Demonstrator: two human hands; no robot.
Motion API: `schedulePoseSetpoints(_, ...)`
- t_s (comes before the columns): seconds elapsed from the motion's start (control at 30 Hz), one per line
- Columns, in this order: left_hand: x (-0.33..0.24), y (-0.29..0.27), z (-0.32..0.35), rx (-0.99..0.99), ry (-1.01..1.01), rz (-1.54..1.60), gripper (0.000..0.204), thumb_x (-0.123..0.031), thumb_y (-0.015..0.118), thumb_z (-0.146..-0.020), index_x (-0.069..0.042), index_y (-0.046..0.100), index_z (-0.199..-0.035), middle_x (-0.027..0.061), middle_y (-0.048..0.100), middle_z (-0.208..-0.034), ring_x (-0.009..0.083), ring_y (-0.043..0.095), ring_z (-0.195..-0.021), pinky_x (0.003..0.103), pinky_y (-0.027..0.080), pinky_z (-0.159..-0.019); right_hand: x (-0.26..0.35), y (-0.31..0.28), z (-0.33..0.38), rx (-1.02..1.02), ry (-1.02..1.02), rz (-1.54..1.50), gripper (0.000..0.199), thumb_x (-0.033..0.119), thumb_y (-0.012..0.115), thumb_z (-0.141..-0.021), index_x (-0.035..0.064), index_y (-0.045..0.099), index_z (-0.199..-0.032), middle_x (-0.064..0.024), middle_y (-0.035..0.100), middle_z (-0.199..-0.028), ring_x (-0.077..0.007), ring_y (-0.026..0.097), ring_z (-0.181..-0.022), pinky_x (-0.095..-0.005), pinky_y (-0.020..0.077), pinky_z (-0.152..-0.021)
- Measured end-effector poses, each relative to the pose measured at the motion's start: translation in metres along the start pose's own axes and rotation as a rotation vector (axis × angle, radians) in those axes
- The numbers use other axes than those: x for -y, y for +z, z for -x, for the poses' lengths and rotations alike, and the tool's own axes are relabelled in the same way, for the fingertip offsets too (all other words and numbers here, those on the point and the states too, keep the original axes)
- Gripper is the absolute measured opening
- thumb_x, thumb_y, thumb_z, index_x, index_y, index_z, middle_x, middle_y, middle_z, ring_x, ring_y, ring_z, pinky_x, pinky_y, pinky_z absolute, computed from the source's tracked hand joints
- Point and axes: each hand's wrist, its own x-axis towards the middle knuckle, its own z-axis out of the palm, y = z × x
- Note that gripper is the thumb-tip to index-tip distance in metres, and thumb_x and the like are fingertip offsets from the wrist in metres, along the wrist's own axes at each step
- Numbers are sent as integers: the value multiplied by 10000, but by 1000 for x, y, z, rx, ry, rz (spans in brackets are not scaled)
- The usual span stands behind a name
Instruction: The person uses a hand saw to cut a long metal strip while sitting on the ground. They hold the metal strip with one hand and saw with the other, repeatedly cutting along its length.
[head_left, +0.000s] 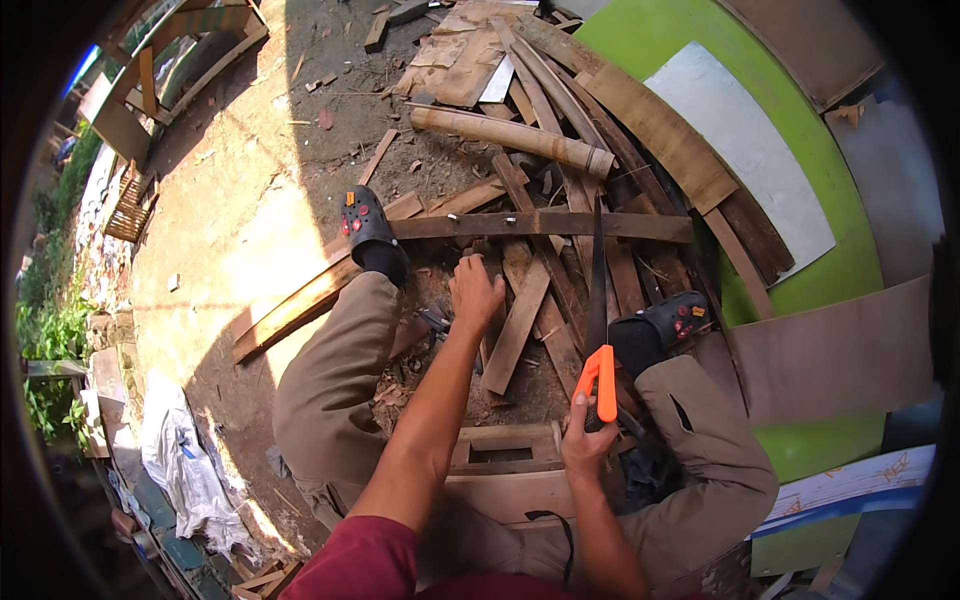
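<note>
My right hand [585, 440] grips the orange handle of a hand saw [598, 300], whose dark blade points away from me over the wood scraps. My left hand [474, 292] reaches forward, fingers spread, and rests on a short wooden slat [520, 325] in the pile between my feet. A long dark plank [540, 225] lies crosswise just beyond that hand. I sit on a low wooden stool [505, 465] with my knees apart, black clogs [368, 228] on both feet.
A thick bamboo pole [510, 135] lies beyond the scrap pile. A green round board [830, 250] with a grey sheet [745, 145] stands at the right, brown plywood [840, 355] in front of it. A long plank [300, 305] crosses the dirt at the left.
</note>
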Motion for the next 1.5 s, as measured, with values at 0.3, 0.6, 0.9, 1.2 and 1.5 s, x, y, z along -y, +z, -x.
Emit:
schedulePoseSetpoints(0.3, -2, 3, -95, 129, 404, -233, 826, -365, 806, -794, -23, 421, -1441, 186, 481, -1428, 341, 420, -1396, 501, 330, -1144, 17, 34, -20, 101, -135, 67, 217, 147, 684, -945, -65, 664, -980, -182, 673, -788, -315, 670, -714, -406, 513, -686)
schedulePoseSetpoints(0.6, 25, 46, -142, 215, 484, -339, 695, -512, 746, -830, -42, 507, -1283, 131, 588, -1222, 313, 536, -1224, 494, 360, -1079, 25, 51, -31, 138, -116, 107, 254, 170, 723, -924, 20, 584, -774, -169, 576, -617, -368, 625, -546, -409, 459, -508)
schedulePoseSetpoints(0.9, 21, 46, -149, 272, 478, -229, 668, -520, 773, -774, -60, 581, -1219, 122, 628, -1146, 299, 565, -1152, 467, 383, -907, 27, 58, -53, 128, -220, 72, 226, 132, 741, -901, 28, 585, -774, -145, 566, -610, -347, 593, -515, -391, 462, -492)
schedulePoseSetpoints(1.2, 33, 46, -147, 49, 585, -29, 634, -436, 840, -699, -60, 625, -1161, 104, 654, -1070, 286, 590, -1066, 448, 379, -884, 17, 56, -55, 170, -209, 158, 197, 93, 736, -877, 17, 584, -777, -137, 566, -645, -347, 596, -537, -395, 476, -508)
schedulePoseSetpoints(1.5, 27, 50, -160, 64, 415, -57, 660, -499, 836, -705, -53, 648, -1154, 114, 681, -1090, 297, 616, -1078, 452, 383, -855, 12, 56, -56, 198, -195, 143, 180, 123, 725, -885, 8, 606, -815, -138, 571, -648, -351, 599, -546, -403, 471, -511)
